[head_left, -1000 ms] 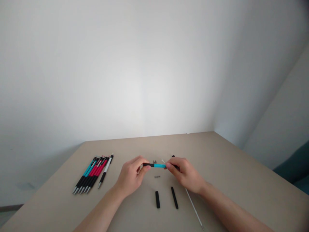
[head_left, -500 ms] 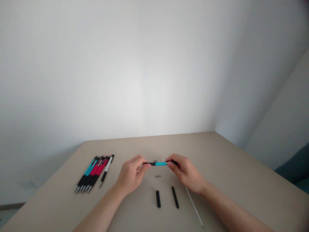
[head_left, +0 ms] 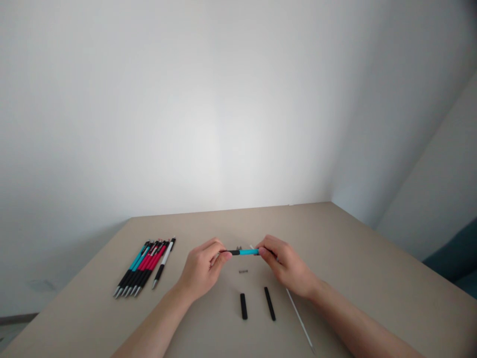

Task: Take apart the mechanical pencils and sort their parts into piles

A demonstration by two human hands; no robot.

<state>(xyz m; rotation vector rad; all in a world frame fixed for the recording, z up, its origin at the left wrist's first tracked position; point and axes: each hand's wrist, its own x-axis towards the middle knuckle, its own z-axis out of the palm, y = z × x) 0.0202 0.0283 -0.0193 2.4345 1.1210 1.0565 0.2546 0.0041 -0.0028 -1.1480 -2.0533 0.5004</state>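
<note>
A pen (head_left: pixel 248 252) with a light-blue barrel and a black grip is held level above the table between both hands. My left hand (head_left: pixel 204 266) pinches its black grip end. My right hand (head_left: pixel 285 262) is closed round the other end, which its fingers partly cover. Below the pen lies a small spring (head_left: pixel 243 271). Nearer to me are a short black tube (head_left: pixel 243 306) and a slimmer black piece (head_left: pixel 270 304). A thin white ink refill (head_left: pixel 300 320) reaches out from under my right hand. Small metal tips (head_left: pixel 239 247) show just behind the pen.
On the left of the beige table (head_left: pixel 208 338) lies a row of several blue and red pens (head_left: pixel 139 271) with black grips. One white pen (head_left: pixel 164 262) lies at the row's right side. A pale wall (head_left: pixel 231 124) rises behind the table.
Both hands keep hold of the pen, almost in the same place. The right hand has shifted very slightly, and the view has moved a touch. The loose parts lie as before.
</note>
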